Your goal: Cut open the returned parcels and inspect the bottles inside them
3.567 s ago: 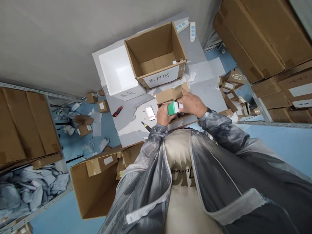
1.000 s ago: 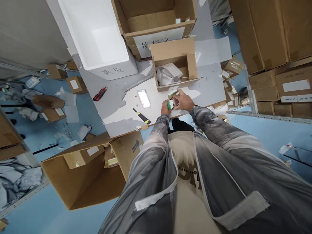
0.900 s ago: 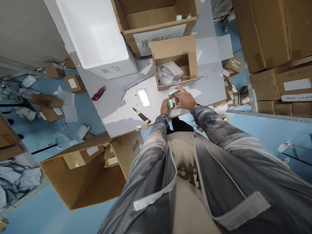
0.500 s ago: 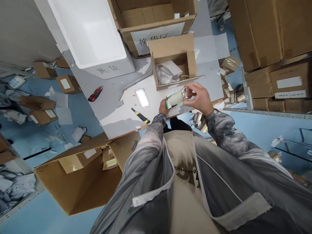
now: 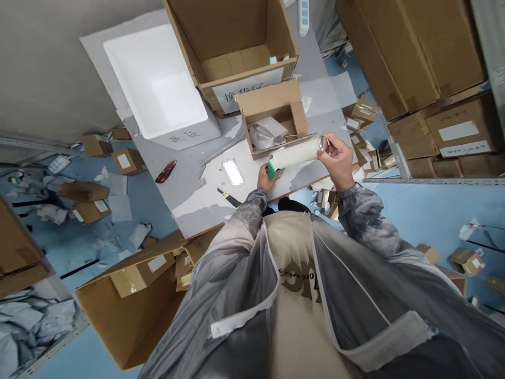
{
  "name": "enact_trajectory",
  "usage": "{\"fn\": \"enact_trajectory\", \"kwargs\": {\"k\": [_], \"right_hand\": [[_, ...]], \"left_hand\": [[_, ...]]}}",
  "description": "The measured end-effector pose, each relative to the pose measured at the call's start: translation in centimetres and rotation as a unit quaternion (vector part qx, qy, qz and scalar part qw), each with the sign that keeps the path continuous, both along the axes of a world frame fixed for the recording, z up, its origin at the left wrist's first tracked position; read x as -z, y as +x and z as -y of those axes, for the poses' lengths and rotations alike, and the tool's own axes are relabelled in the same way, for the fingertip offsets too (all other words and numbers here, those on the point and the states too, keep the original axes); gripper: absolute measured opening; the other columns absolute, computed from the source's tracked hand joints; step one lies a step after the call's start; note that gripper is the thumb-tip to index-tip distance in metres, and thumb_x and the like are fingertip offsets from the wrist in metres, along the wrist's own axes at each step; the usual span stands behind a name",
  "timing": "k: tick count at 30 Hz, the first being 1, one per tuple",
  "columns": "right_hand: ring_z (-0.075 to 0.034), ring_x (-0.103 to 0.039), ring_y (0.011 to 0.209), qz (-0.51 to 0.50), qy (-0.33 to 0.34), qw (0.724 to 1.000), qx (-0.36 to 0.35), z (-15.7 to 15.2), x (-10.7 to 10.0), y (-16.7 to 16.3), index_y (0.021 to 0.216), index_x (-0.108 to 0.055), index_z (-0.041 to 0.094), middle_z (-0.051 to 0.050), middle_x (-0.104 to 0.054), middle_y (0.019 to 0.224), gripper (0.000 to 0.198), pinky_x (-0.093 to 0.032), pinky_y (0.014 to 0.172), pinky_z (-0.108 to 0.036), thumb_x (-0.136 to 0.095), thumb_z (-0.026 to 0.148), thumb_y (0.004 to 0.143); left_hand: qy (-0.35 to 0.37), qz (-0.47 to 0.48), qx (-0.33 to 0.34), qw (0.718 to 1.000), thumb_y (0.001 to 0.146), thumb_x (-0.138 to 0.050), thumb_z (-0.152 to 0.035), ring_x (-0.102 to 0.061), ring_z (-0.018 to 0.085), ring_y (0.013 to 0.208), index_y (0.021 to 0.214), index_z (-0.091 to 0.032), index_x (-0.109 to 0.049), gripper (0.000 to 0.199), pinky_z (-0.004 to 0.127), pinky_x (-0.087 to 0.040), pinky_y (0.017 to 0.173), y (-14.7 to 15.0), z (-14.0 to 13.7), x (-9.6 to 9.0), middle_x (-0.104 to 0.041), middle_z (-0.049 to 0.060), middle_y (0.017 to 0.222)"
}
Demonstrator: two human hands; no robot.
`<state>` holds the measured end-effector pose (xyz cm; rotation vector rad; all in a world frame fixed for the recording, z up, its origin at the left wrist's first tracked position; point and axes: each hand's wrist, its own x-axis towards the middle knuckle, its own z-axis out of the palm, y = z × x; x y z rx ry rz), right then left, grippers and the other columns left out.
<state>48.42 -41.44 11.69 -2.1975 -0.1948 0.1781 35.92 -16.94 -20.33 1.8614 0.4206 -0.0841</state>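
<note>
My left hand [image 5: 267, 177] is closed around a small green and white box [image 5: 273, 167] above the table's front edge. A pale cream cylinder [image 5: 300, 153] with a shiny metallic end sticks out of the box towards the right. The fingers of my right hand [image 5: 336, 158] pinch that metallic end. Whether the cylinder's left end is still inside the box is hard to make out. Just behind my hands stands an open cardboard box [image 5: 272, 153] with white wrapping [image 5: 268, 131] in it. A utility knife [image 5: 229, 198] lies left of my left hand, partly hidden by my sleeve.
A red and black cutter [image 5: 166, 171] lies on the table's left side. Behind it stand a white foam box [image 5: 185, 129] and a large labelled carton [image 5: 246, 87]. Below the table's left edge is a big open carton [image 5: 130, 321]. Stacked cartons [image 5: 457, 126] fill the right.
My right hand has moved right, drawing much more of the cylinder out of the green and white box. My left hand keeps its hold. The whole view has shifted slightly.
</note>
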Motion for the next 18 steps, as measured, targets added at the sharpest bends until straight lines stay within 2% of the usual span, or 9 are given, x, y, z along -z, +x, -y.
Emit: {"fn": "enact_trajectory", "kwargs": {"k": [2, 5, 8, 11, 13, 15, 17, 18], "right_hand": [[-0.027, -0.065, 0.101, -0.005, 0.027, 1.0, 0.015, 0.3, 0.1, -0.2, 0.111, -0.069, 0.027, -0.003, -0.062, 0.104, 0.027, -0.066, 0.091, -0.04, -0.082, 0.047, 0.098], [-0.026, -0.064, 0.098, -0.028, 0.118, 0.991, 0.048, 0.5, 0.1, -0.4, 0.102, -0.064, 0.029, -0.002, -0.058, 0.099, 0.029, -0.068, 0.089, -0.04, -0.083, 0.05, 0.1], [-0.024, -0.06, 0.093, -0.053, 0.215, 0.972, 0.073, 0.3, 0.1, -0.2, 0.093, -0.058, 0.029, 0.0, -0.052, 0.093, 0.037, -0.069, 0.084, -0.037, -0.088, 0.051, 0.098], [-0.022, -0.056, 0.089, -0.061, 0.26, 0.961, 0.074, 0.0, 0.1, 0.1, 0.089, -0.058, 0.029, 0.0, -0.049, 0.091, 0.044, -0.069, 0.079, -0.036, -0.097, 0.048, 0.092], [-0.022, -0.055, 0.088, -0.065, 0.272, 0.957, 0.073, -0.1, 0.2, 0.3, 0.088, -0.058, 0.029, 0.0, -0.048, 0.091, 0.045, -0.069, 0.078, -0.036, -0.099, 0.049, 0.09], [-0.023, -0.056, 0.088, -0.073, 0.28, 0.954, 0.074, -0.2, 0.1, 0.5, 0.089, -0.058, 0.03, 0.0, -0.048, 0.091, 0.047, -0.069, 0.077, -0.037, -0.099, 0.053, 0.091], [-0.023, -0.057, 0.089, -0.078, 0.287, 0.952, 0.076, -0.1, -0.2, 0.5, 0.09, -0.059, 0.03, 0.0, -0.05, 0.092, 0.048, -0.069, 0.077, -0.037, -0.098, 0.058, 0.093], [-0.023, -0.058, 0.09, -0.078, 0.29, 0.951, 0.076, -0.1, -0.5, 0.5, 0.092, -0.061, 0.03, 0.0, -0.051, 0.092, 0.047, -0.069, 0.077, -0.038, -0.097, 0.06, 0.094]], "left_hand": [[0.003, -0.005, 0.001, 1.0, 0.09, -0.102, -0.032, -0.072, 0.045, 0.163, 0.161, -0.017, -0.065, 0.081, 0.071, -0.056, 0.146, 0.3, -0.5, -0.6, -0.073, 0.028, 0.164], [0.03, -0.069, 0.009, 0.997, 0.094, -0.101, -0.028, -0.065, 0.045, 0.174, 0.169, -0.015, -0.061, 0.086, 0.069, -0.048, 0.152, 0.5, -1.4, -2.3, -0.068, 0.031, 0.174], [0.059, -0.136, 0.025, 0.989, 0.099, -0.094, -0.022, -0.049, 0.038, 0.189, 0.186, -0.012, -0.045, 0.1, 0.059, -0.038, 0.159, 0.4, -2.0, -4.7, -0.053, 0.033, 0.193], [0.066, -0.152, 0.031, 0.986, 0.102, -0.094, -0.024, -0.038, 0.032, 0.195, 0.195, -0.012, -0.033, 0.112, 0.052, -0.033, 0.16, 0.5, -2.1, -7.3, -0.039, 0.032, 0.204], [0.053, -0.151, 0.027, 0.987, 0.102, -0.101, -0.039, -0.034, 0.036, 0.197, 0.197, -0.016, -0.032, 0.12, 0.056, -0.033, 0.16, 0.6, -2.2, -8.9, -0.033, 0.031, 0.207], [0.041, -0.164, 0.006, 0.986, 0.094, -0.11, -0.056, -0.028, 0.045, 0.198, 0.196, -0.015, -0.034, 0.134, 0.063, -0.028, 0.161, 0.5, -2.6, -10.6, -0.029, 0.035, 0.207], [0.043, -0.209, -0.013, 0.977, 0.083, -0.116, -0.068, -0.029, 0.054, 0.196, 0.194, -0.011, -0.04, 0.146, 0.068, -0.028, 0.16, 0.0, -3.3, -12.8, -0.036, 0.039, 0.202], [0.048, -0.228, -0.02, 0.972, 0.081, -0.117, -0.072, -0.036, 0.055, 0.192, 0.192, -0.011, -0.043, 0.147, 0.069, -0.034, 0.157, -0.5, -3.7, -14.1, -0.043, 0.04, 0.197]]}}
